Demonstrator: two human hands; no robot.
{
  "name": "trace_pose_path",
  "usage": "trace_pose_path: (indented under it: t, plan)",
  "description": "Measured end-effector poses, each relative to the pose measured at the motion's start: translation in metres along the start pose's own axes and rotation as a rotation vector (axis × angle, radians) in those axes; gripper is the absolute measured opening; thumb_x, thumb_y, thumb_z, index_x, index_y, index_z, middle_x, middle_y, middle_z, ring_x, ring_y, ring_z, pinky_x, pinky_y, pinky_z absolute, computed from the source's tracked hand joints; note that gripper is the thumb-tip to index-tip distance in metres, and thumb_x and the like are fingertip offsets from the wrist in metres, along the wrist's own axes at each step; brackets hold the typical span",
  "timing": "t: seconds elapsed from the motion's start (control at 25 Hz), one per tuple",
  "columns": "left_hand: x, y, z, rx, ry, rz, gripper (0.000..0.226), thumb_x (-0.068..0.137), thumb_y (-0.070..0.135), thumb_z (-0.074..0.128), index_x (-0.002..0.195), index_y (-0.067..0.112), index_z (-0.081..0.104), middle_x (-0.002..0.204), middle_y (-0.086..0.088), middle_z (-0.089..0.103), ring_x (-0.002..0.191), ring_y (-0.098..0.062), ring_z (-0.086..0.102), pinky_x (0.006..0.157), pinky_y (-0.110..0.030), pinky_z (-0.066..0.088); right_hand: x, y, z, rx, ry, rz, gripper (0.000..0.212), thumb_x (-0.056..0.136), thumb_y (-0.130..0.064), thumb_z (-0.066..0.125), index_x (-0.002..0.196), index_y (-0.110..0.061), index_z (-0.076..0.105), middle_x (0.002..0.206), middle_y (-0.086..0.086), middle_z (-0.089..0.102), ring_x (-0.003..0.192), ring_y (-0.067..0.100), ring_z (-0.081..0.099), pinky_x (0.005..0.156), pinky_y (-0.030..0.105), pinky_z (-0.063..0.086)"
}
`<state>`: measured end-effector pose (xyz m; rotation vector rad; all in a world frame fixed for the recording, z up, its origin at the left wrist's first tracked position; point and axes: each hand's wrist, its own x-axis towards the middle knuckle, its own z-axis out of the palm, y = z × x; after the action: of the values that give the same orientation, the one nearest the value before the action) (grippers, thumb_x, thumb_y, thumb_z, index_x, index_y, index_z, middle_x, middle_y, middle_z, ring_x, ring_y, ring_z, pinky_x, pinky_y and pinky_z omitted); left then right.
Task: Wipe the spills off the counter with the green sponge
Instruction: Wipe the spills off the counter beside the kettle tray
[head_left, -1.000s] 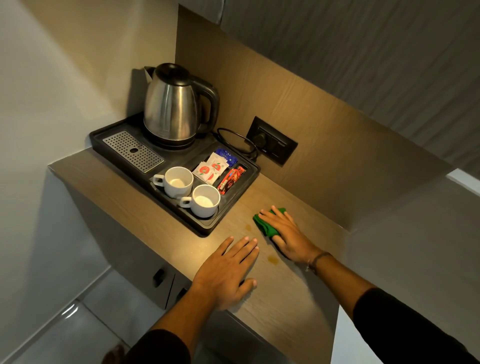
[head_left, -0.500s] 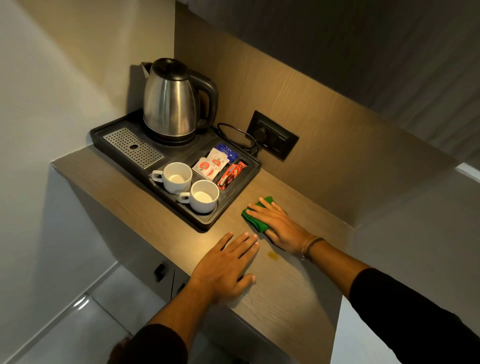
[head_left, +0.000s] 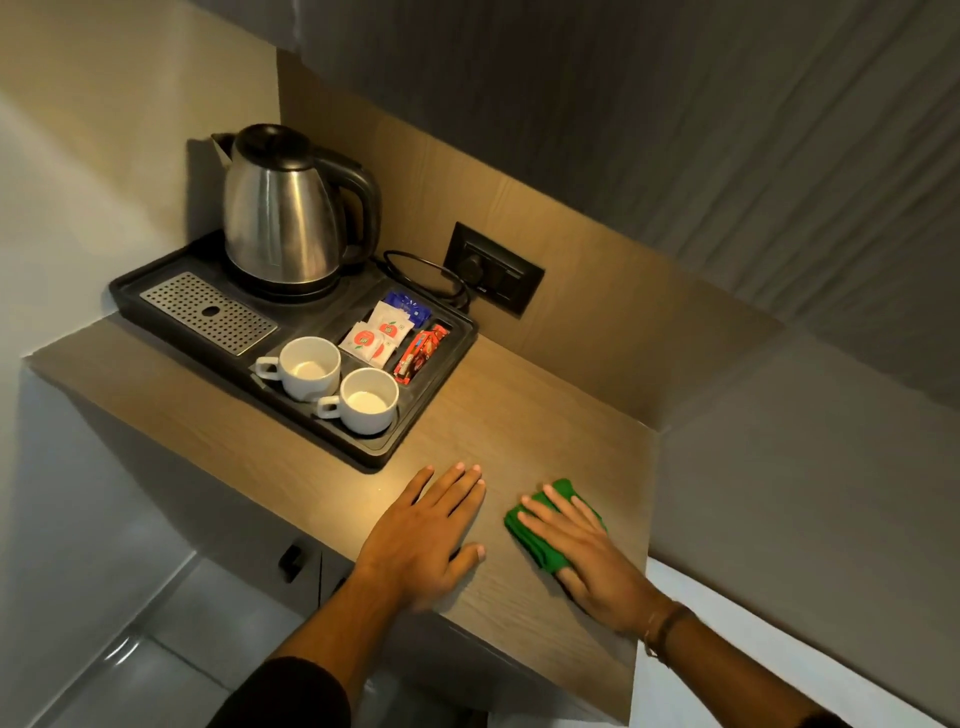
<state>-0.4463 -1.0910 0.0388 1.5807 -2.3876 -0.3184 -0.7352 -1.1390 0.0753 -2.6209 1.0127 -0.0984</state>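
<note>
wiping step well underway, by the look of it. right hand (head_left: 587, 551) flat and spread wide, palm down, pressing the green sponge (head_left: 540, 540) onto the table (head_left: 519, 415) rather than gripping it. sponge pinned directly under the fingers (head_left: 550, 512), poking out past the fingertips on the far side and along the inner edge toward the other hand, so basically no reach needed, already on it. long axis running roughly along the line of the forearm, near edge to back wall.

left hand (head_left: 426, 535) also flat and open on the table, holding nothing, just beside the sponge with a thin strip of bare wood between them (looks like bracing, nothing more). right hand obviously the one doing the job.

no obvious spill visible on the wood right now, possibly covered by the sponge or just too faint in this light, can't tell. black tray (head_left: 363, 452) with the two cups (head_left: 337, 384) sitting up and to the left, so any sweep that way wants stopping short of its rim. kettle (head_left: 285, 213) well apart, not a worry.
</note>
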Motion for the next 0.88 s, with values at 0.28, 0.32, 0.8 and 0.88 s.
trace_pose_path:
  t: [0.28,0.32,0.8,0.88]
  plan:
    - [0.000,-0.001,0.000,0.010,-0.018,0.003,0.076,0.105,0.062,0.020,0.164,0.017,0.004,0.174,-0.005,0.003,0.159,-0.020,-0.007,0.129,-0.053,0.006,0.011,-0.038,0.011,0.051,0.039,0.189,0.067,0.100,-0.019,0.040,0.160,-0.038,0.019,0.171,-0.012,0.016,0.159,0.016,-0.001,0.127,0.054,0.002]
    - [0.000,-0.001,0.000,0.012,-0.025,0.007,0.076,0.105,0.062,0.020,0.164,0.016,0.004,0.174,-0.005,0.003,0.159,-0.020,-0.007,0.129,-0.053,0.006,-0.009,-0.034,0.013,0.040,0.030,0.155,0.064,0.101,-0.023,0.037,0.160,-0.039,0.017,0.171,-0.014,0.015,0.159,0.016,-0.001,0.127,0.054,0.002]
    - [0.000,0.002,-0.009,0.035,-0.056,0.024,0.076,0.105,0.060,0.017,0.164,0.014,0.000,0.174,-0.007,-0.003,0.158,-0.022,-0.012,0.129,-0.053,0.002,-0.044,-0.042,0.012,0.066,0.142,0.359,0.062,0.101,-0.024,0.037,0.160,-0.036,0.022,0.170,-0.015,0.017,0.159,0.017,0.003,0.127,0.050,0.002]
    - [-0.001,0.001,-0.009,0.039,-0.056,0.020,0.076,0.105,0.060,0.018,0.164,0.014,0.002,0.174,-0.007,-0.002,0.158,-0.023,-0.010,0.129,-0.053,0.002,-0.009,-0.031,-0.003,0.067,0.227,0.524,0.062,0.100,-0.012,0.045,0.158,-0.028,0.030,0.168,-0.007,0.023,0.159,0.023,0.009,0.128,0.054,0.005]
